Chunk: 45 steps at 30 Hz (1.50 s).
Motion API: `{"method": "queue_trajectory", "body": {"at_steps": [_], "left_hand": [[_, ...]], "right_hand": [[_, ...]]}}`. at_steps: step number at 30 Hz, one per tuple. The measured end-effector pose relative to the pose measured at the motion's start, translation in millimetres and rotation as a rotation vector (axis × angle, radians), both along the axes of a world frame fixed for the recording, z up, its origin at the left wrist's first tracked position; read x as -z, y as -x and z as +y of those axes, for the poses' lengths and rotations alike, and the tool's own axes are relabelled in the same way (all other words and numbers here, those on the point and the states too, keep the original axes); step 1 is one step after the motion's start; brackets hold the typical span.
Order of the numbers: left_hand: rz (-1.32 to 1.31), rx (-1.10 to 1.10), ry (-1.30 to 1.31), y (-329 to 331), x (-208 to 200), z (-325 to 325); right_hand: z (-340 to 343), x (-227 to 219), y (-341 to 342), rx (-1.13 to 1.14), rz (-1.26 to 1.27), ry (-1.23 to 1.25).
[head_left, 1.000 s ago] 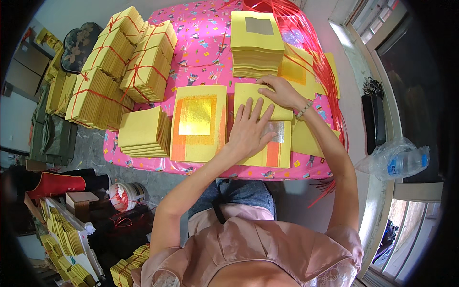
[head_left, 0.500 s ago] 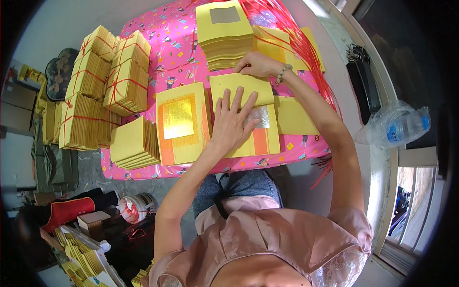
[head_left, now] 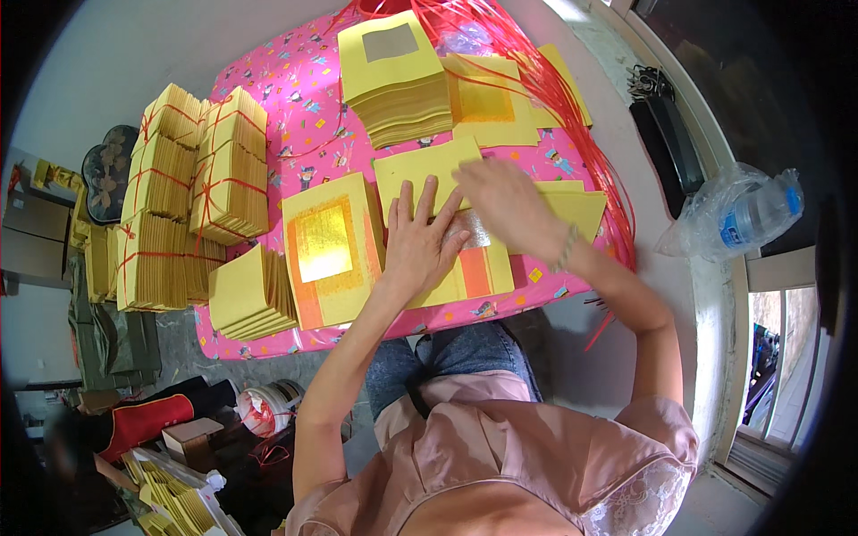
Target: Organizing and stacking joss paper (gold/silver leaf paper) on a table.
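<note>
One tabletop (head_left: 304, 116), pink and printed with small figures, is carrying one tall paper stack (head_left: 393, 89), yellow, a grey square showing on its top. On the near side of that stack: one folded yellow sheet (head_left: 424, 161), lying beyond a silver patch (head_left: 475, 234) and an orange band (head_left: 476, 273). Left hand (head_left: 422, 241), nearer than the stack: lying palm down across the folded sheet, fingers spreading wide, gripping nothing. Right hand (head_left: 511, 204), near right of the stack, a beaded bracelet (head_left: 567, 248) circling its wrist: blurring at the folded sheet's right part; whether its fingers are pinching or only touching, I cannot tell. Near left of the stack: one gold-foil pile (head_left: 326, 255), glinting, orange bordering the foil; farther left, one small folded pile (head_left: 246, 290). Well left of the stack: several yellow bundles (head_left: 228, 170), standing in rows, red ties binding them. Immediately right of the stack: one orange-patched sheet (head_left: 485, 103), lying flat; beyond it, red strips (head_left: 572, 112), trailing toward the near edge.
</note>
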<state>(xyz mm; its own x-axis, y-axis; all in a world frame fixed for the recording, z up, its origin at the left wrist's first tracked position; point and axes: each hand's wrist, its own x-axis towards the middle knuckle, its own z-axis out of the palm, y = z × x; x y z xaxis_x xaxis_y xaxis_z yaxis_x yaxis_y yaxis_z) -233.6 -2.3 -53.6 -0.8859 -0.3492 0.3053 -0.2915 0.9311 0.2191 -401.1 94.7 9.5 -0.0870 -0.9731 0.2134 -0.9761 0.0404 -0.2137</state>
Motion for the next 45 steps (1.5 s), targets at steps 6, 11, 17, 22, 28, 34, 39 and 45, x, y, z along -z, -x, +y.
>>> {"method": "queue_trajectory", "body": {"at_steps": [6, 11, 17, 22, 28, 34, 39, 45], "left_hand": [[-0.023, -0.001, -0.007, 0, -2, 0], [-0.033, 0.011, -0.030, 0, 0, -3], [-0.054, 0.086, -0.106, -13, -5, -25], [-0.120, 0.056, -0.146, -19, -3, -29], [-0.129, 0.064, -0.176, -17, 4, -37], [-0.085, 0.074, -0.146, -15, -8, -37], [-0.012, 0.012, 0.011, -3, -19, -30], [-0.081, -0.102, 0.070, 7, -16, -32]], "right_hand": [[35, 42, -24, 0.061, 0.167, 0.101], [42, 48, -29, 0.083, 0.055, 0.043], [42, 51, -27, 0.066, 0.077, 0.030], [42, 48, -28, 0.063, 0.091, -0.002], [26, 45, -19, 0.051, 0.156, 0.127], [6, 33, 11, -0.086, 0.173, 0.300], [0, 36, 20, -0.212, 0.332, 0.332], [1, 19, 4, -0.179, 0.304, 0.482]]}}
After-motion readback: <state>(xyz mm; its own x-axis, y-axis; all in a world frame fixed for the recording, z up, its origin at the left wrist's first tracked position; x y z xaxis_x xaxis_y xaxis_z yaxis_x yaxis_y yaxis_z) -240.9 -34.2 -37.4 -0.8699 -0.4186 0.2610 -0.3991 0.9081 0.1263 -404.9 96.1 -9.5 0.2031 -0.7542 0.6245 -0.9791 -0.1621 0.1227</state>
